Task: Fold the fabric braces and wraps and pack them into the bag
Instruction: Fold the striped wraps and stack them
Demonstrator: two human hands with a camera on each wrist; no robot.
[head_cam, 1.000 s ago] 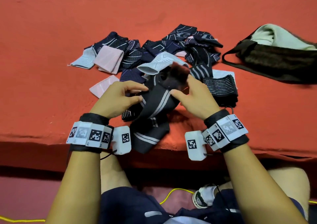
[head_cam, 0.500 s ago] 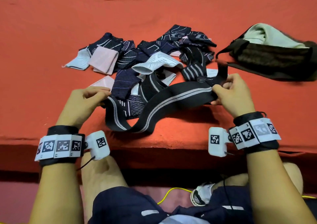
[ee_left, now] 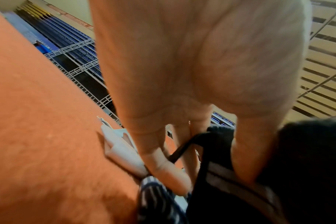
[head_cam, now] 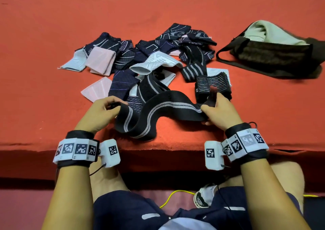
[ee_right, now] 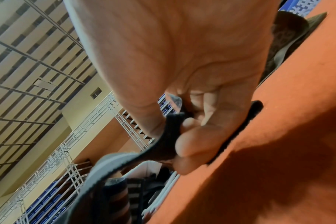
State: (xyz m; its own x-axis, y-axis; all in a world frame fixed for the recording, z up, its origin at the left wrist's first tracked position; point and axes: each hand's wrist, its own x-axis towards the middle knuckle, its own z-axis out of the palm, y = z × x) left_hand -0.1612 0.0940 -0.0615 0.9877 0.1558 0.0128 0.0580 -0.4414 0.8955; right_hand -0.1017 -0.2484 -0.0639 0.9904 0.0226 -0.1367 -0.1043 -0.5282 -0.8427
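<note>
Our left hand (head_cam: 101, 111) and right hand (head_cam: 220, 112) each pinch end of black striped wrap (head_cam: 158, 108), sagging over red table (head_cam: 52, 27); bag (head_cam: 274, 53) far right

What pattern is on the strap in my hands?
Black strap with grey lengthwise stripes, clearest in the head view.

table cover: orange-red cloth (head_cam: 52, 36) over the whole table, front edge hanging down toward my lap
my shorts: dark navy (head_cam: 123, 212), small grey reflective strips on them
cable: yellow cord (head_cam: 173, 195) on the floor between my knees
shoe: white sneaker (head_cam: 204, 197) just beside it
background: grey metal railing (ee_left: 77, 60), slatted ceiling (ee_right: 29, 45)
</note>
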